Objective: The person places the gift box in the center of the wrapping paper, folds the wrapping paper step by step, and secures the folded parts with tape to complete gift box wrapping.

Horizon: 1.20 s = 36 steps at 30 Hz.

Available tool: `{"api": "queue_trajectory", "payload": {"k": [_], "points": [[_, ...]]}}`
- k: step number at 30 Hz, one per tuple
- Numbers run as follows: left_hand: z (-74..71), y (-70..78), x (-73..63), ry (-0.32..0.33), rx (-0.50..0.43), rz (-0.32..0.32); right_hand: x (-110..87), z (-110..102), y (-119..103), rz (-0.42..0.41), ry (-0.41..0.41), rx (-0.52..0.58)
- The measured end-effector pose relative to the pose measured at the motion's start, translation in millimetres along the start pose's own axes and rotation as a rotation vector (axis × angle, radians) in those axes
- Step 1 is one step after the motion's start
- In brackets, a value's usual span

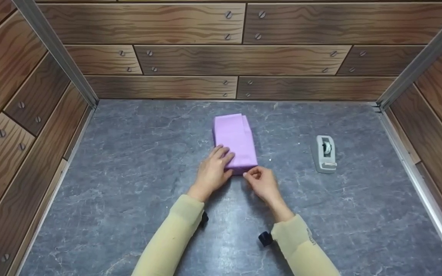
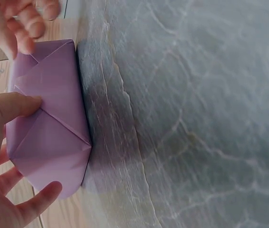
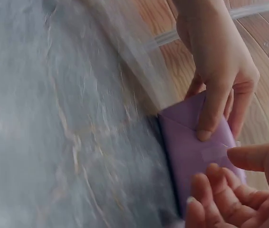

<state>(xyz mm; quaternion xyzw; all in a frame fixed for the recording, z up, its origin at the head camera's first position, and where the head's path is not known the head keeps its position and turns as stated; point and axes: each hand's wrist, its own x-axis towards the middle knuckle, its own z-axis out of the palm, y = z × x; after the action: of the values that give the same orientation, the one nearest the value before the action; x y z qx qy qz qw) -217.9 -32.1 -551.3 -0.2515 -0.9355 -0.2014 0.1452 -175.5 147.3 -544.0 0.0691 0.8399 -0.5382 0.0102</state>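
A package wrapped in purple paper (image 1: 233, 136) lies lengthwise on the grey marbled table, with folded triangular flaps on its near end. My left hand (image 1: 212, 171) holds that near end, fingers on the top and side. Its thumb (image 2: 23, 105) presses the end face where the folds meet. A small clear piece of tape (image 3: 213, 153) shows on the end face. Beside the near right corner is my right hand (image 1: 264, 184), its fingers loosely bent. In the right wrist view, its thumb tip (image 3: 239, 156) is at the edge of the tape, apart from the fingertips.
A grey tape dispenser (image 1: 325, 154) with a roll in it stands on the table (image 1: 129, 161) to the right. Wood-patterned panels (image 1: 190, 59) with metal edging enclose the back and both sides. Small white specks lie near the package.
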Motion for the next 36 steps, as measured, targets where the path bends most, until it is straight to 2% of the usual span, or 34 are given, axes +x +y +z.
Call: {"api": "queue_trajectory", "payload": {"k": [3,6,9,12,16,22,36], "points": [[0.1,-0.1,-0.1,0.002,0.001,-0.003,1.2,-4.9,-0.3,-0.221,0.110,-0.138],[-0.1,0.1,-0.3,0.005,0.003,-0.004,4.3,-6.5,0.8,-0.377,0.179,-0.225],[-0.2,0.3,-0.6,0.007,0.003,0.000,9.1,-5.3,3.4,-0.489,0.209,-0.326],[-0.1,0.3,-0.6,0.009,0.002,0.003,14.3,-1.3,5.4,-0.546,0.202,-0.407],[0.0,0.5,-0.3,-0.001,0.002,-0.003,20.4,6.0,7.3,-0.570,0.196,-0.463],[0.2,0.8,0.0,-0.008,0.011,-0.009,27.6,12.9,8.9,-0.569,0.235,-0.477],[0.6,0.0,-0.1,-0.008,0.012,-0.006,28.1,0.8,-0.3,-0.438,0.151,-0.310]]}}
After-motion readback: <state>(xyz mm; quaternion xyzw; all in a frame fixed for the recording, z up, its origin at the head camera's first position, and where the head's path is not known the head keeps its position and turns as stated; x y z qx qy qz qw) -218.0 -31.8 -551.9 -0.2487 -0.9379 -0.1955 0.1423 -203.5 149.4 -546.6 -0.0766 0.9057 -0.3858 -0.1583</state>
